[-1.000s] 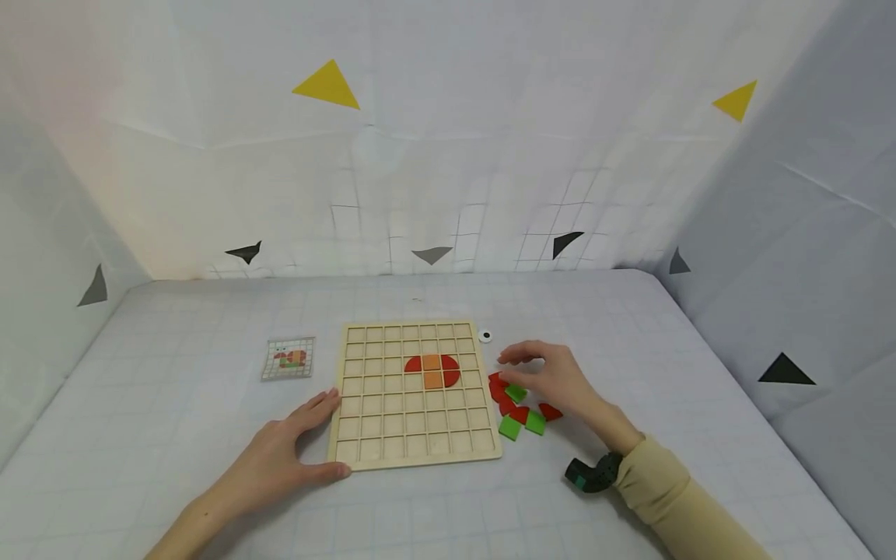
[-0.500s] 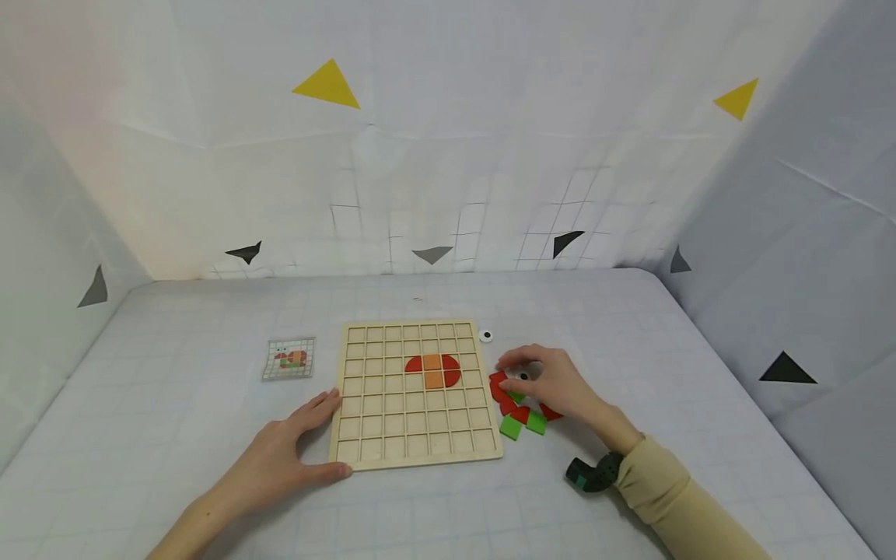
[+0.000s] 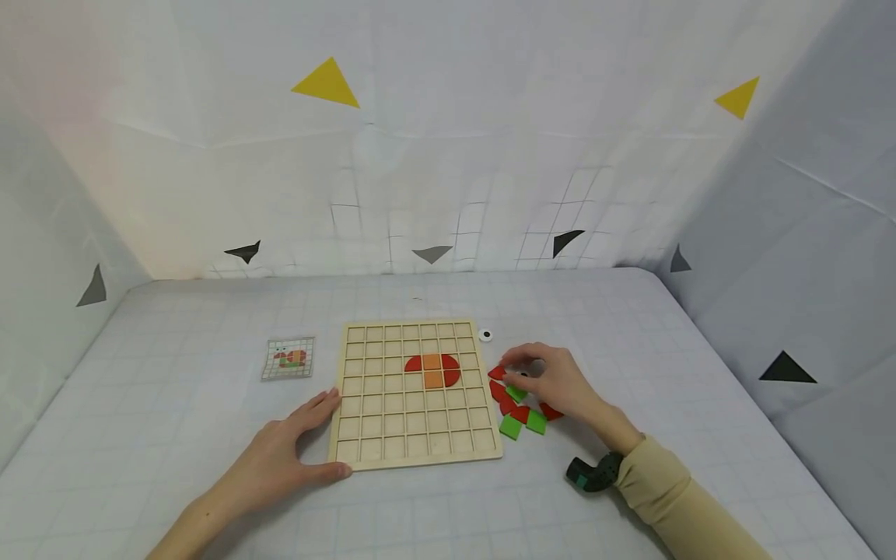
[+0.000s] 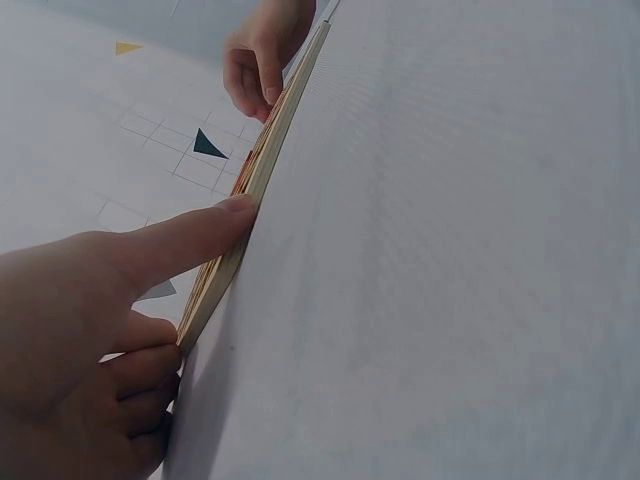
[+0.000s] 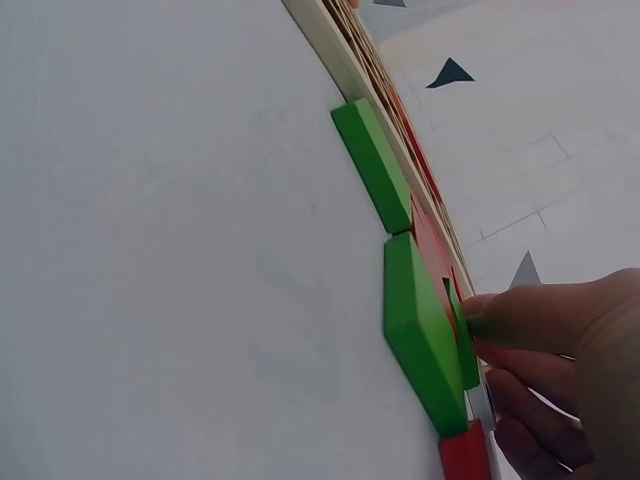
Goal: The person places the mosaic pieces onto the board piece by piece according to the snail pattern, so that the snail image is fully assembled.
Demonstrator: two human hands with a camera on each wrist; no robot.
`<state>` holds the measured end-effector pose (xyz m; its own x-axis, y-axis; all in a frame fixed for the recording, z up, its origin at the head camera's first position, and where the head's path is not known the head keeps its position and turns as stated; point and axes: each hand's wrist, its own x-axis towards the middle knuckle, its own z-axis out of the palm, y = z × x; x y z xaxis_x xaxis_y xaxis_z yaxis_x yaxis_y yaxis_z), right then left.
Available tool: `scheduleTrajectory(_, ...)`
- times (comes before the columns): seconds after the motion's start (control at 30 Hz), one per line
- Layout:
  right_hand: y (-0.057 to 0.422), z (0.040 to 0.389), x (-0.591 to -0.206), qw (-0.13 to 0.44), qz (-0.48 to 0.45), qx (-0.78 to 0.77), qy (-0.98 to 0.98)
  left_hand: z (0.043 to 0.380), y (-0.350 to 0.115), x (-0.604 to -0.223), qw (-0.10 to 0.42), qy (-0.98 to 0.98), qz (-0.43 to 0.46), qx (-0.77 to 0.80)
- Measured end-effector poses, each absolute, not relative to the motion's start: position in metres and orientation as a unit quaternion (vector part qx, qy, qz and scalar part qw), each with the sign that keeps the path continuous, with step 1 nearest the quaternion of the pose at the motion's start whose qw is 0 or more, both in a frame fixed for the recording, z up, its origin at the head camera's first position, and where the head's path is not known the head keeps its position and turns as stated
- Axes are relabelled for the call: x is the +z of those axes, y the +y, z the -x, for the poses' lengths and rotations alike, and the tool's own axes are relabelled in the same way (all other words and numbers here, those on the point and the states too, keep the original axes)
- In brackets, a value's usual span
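A wooden grid board (image 3: 392, 425) lies on the table, with red rounded tiles (image 3: 451, 371) and orange square tiles (image 3: 433, 379) set in its upper right cells. My left hand (image 3: 280, 451) rests at the board's left edge, thumb at the near corner and fingers further up the side. Beyond the right edge, my right hand (image 3: 556, 379) pinches a red quarter-circle tile (image 3: 496, 373) between thumb and fingertips. Green square tiles (image 3: 510, 427) and more red tiles (image 3: 521, 414) lie just below that hand. In the right wrist view, its thumb overlaps a thin green tile (image 5: 463, 340).
A small picture card (image 3: 288, 358) with a coloured figure on a grid lies left of the board. One round eye tile (image 3: 486, 336) sits by the upper right corner; another (image 3: 523, 375) is partly hidden under the right hand. White sheeting walls surround the table.
The red tile at my right fingertips has come slightly apart from the pile, up and away. My right fingers have drawn in a little; the left hand and board stay put.
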<state>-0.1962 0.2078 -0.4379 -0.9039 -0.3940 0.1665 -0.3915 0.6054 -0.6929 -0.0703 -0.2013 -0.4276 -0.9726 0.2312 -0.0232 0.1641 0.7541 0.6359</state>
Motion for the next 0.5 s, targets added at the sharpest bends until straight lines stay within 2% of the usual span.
scheduleTrajectory(0.5,0.2062,0.1974,-0.4422,-0.018,0.221,-0.393,0.892,0.0704,-0.2021,-0.4272,0.053,0.937,-0.103,0.328)
